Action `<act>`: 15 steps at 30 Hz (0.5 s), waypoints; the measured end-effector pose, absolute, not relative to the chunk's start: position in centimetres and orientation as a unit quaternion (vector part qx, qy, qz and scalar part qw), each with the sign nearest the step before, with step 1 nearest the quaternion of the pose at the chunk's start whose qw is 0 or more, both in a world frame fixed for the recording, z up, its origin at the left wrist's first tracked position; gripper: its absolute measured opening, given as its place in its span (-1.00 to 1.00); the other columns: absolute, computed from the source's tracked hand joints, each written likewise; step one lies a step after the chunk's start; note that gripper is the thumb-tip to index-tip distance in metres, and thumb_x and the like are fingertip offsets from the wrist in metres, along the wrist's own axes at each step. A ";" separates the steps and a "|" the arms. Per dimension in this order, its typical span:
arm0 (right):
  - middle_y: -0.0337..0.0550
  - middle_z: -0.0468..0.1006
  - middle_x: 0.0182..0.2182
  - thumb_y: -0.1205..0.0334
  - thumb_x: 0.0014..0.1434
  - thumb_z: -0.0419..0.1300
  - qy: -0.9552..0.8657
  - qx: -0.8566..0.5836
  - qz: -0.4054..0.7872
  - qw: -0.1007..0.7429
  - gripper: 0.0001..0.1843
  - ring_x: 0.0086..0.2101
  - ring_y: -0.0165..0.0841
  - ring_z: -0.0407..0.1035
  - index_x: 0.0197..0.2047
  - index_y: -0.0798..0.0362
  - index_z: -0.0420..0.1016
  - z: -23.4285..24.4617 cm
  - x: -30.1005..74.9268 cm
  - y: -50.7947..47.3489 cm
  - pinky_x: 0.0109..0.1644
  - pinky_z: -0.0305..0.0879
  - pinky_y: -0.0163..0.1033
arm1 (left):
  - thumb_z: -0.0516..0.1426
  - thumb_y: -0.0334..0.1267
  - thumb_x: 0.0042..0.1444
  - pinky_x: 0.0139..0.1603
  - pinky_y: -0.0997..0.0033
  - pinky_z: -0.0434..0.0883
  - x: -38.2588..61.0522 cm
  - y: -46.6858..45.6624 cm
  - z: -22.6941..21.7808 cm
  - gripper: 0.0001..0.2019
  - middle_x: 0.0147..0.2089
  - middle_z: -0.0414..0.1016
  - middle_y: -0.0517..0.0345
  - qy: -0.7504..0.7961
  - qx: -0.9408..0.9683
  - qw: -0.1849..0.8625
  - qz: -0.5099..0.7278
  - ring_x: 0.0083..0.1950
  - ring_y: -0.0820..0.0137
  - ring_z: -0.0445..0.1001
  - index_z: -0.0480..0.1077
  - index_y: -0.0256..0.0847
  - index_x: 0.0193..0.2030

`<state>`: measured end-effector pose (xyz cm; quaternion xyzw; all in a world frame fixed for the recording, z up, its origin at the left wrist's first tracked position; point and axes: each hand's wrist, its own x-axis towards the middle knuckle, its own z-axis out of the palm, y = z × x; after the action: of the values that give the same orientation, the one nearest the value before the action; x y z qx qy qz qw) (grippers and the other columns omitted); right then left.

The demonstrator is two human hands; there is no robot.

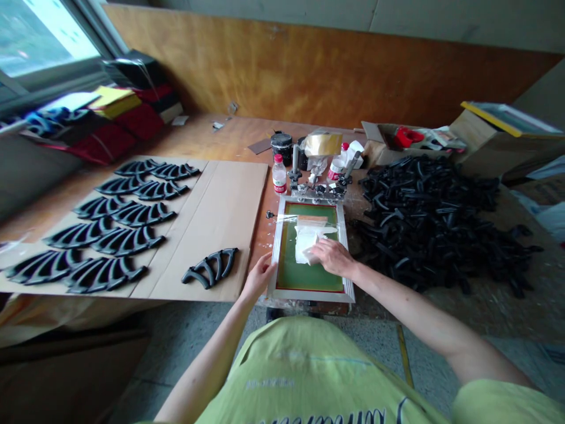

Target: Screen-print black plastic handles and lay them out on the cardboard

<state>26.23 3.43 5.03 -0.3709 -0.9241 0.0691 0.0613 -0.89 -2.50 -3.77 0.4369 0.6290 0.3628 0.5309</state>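
Observation:
A silk-screen frame [309, 296] with a green mesh [304, 278] lies at the table's near edge, hinged to clamps at its far end. My right hand [334, 258] presses a crumpled white cloth [305, 244] onto the mesh. My left hand [260, 275] holds the frame's left edge, its fingers over the metal. A black moulded wing-shaped piece [210, 268] lies on the cardboard sheet [225, 224] to the left of that hand. Several similar pieces [128, 241] stand in rows further left.
A large heap of black moulded pieces [424, 218] lies to the right of the frame. Behind the clamps stand a water bottle [279, 175], a black ink tin [281, 147] and white bottles. A cardboard box [388, 144] and a window sit further back.

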 end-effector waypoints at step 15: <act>-0.10 0.61 -0.25 0.28 0.23 0.22 -0.897 -0.416 0.080 0.130 -0.85 -0.18 -0.23 0.41 -0.13 0.01 0.57 5.0 25.6 3.6 -0.08 0.25 -0.18 | 0.20 0.16 0.06 -0.49 0.51 0.14 -0.8 -2.7 -2.0 -0.27 -0.51 0.34 0.29 0.595 0.437 0.557 0.379 -0.50 0.49 0.26 0.31 -0.32 0.25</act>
<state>25.56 3.61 4.98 -0.4156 -0.8968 0.0797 0.1296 -0.76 -2.67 -1.98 0.4370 0.5954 0.3794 0.5573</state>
